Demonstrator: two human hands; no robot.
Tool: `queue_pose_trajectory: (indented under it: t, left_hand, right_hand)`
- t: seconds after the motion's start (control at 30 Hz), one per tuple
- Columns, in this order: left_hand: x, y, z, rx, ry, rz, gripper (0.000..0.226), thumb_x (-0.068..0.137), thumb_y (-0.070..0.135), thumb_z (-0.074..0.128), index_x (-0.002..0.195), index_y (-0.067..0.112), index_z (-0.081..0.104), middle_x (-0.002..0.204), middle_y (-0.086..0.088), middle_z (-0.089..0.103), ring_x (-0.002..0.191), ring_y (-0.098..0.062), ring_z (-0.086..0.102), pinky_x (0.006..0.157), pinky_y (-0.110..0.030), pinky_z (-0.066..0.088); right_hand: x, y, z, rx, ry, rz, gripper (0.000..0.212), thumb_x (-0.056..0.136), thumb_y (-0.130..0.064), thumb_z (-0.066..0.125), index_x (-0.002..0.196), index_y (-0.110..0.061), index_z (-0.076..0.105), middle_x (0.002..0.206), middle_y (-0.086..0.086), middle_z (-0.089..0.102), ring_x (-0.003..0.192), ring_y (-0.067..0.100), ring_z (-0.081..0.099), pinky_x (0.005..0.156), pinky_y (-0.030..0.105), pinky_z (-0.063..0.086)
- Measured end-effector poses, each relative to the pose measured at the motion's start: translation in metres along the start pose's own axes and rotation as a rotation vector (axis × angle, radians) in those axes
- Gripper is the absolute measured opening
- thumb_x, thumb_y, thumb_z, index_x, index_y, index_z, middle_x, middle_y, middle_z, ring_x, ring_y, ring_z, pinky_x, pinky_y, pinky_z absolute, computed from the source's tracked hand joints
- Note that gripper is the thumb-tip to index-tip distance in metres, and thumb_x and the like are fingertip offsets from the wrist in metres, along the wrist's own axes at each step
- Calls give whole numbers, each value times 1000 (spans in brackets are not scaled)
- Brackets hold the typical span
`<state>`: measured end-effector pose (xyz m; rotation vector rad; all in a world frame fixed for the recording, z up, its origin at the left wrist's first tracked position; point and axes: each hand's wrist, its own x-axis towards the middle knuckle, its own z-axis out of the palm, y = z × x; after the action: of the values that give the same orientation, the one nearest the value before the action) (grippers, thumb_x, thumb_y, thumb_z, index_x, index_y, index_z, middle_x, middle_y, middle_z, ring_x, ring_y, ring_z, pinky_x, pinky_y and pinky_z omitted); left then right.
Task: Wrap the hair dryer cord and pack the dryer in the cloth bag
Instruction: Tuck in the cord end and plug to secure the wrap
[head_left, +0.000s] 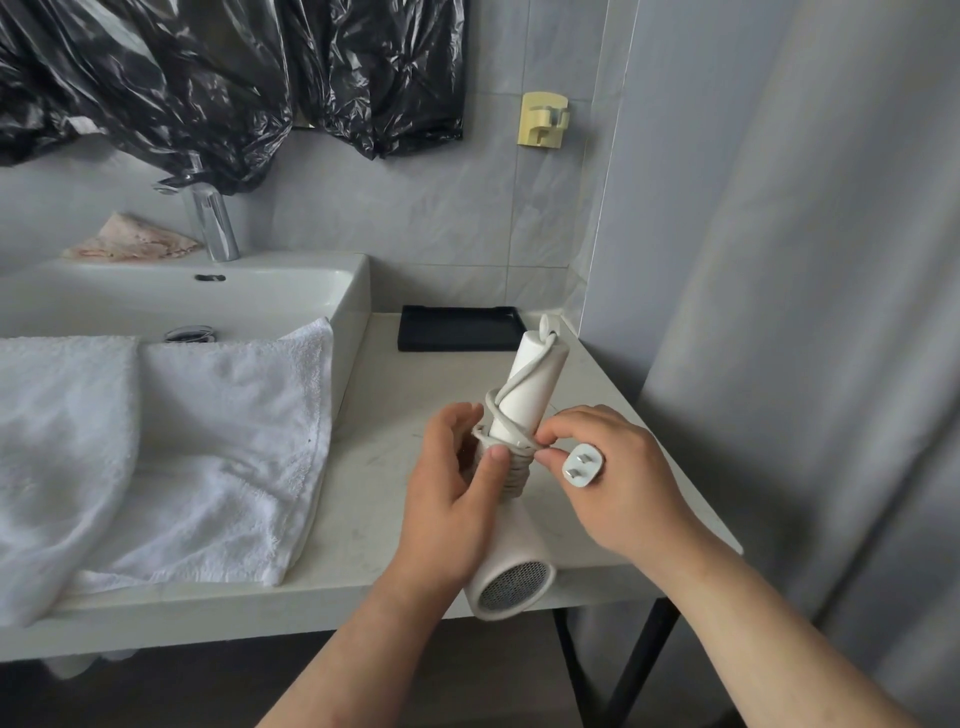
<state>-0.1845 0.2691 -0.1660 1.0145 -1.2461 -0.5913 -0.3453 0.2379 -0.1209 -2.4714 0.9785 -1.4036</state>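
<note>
One head-worn wide-angle view looks forward and down, close over the counter (363, 545).

No readable text or labels anywhere.

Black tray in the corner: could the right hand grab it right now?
Probably not yet. The right hand pinches the cord by the plug, and the dryer's handle stands between it and the black tray.
</note>
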Motion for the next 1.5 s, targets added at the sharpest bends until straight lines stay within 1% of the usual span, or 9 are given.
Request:
queue_pose_trajectory:
  t: [0.17,0.37,0.73,0.8,0.9,1.03,1.13,1.33,1.5]
  left_hand:
    - [1,1,0,99,-2,49,40,87,51,54,116,23,59,96,10,69,89,-13,66,78,-37,53]
    - [1,2,-1,139,-53,73,53,93,45,49,141,23,49,122,6,65,112,-15,62,95,-42,50]
    - [11,5,1,180,-145,128,40,98,43,38,122,18,57,103,2,67,96,-29,60,86,-57,44]
    - [10,5,0,207,-159,112,50,97,48,37,134,18,51,106,4,67,101,-25,60,91,-52,44]
    - [5,6,-2,240,-166,85,62,94,55,34,152,40,18,106,7,65,107,-14,59,96,-33,43]
    - [7,9,-1,260,-143,147,45,98,36,39,143,33,43,103,10,66,101,-21,60,90,-45,47]
    - [7,12,-2,181,-123,107,34,95,22,44,127,30,53,104,11,66,98,-15,61,87,-35,49]
    - [5,6,-2,107,-97,69,36,93,49,44,114,22,57,104,5,65,97,-17,60,87,-48,49]
    - [8,9,0,125,-138,157,37,101,38,40,106,9,62,94,-9,66,86,-32,61,77,-56,46]
  right_hand:
    - [-3,1,2,95,4,51,10,82,-8,73,85,-15,66,79,-15,61,72,3,56,64,10,41]
    - [-6,-2,7,117,65,44,11,83,-3,71,85,-12,66,84,-9,64,78,5,59,68,11,43]
    - [-5,-7,-3,140,21,27,8,82,-8,68,84,-15,64,82,-13,60,78,5,60,69,13,45]
    - [-4,-8,-5,141,-21,37,10,82,-10,68,85,-19,63,84,-12,61,79,7,60,70,16,46]
    - [-1,-9,-7,91,-93,37,12,82,-16,67,87,-25,63,84,-14,61,81,10,58,71,20,46]
    - [4,-11,-11,70,-151,10,17,81,-16,67,86,-31,62,84,-14,61,84,11,56,74,22,46]
    - [3,-13,-18,77,-213,-4,20,80,-15,65,86,-34,60,90,-16,62,91,12,58,78,20,46]
    - [-3,-10,-25,244,-225,156,14,81,-14,62,92,-19,69,99,-8,68,96,17,64,84,33,52]
    - [-5,-11,-23,184,-210,108,10,82,-18,61,88,-14,67,88,0,67,84,22,62,75,41,50]
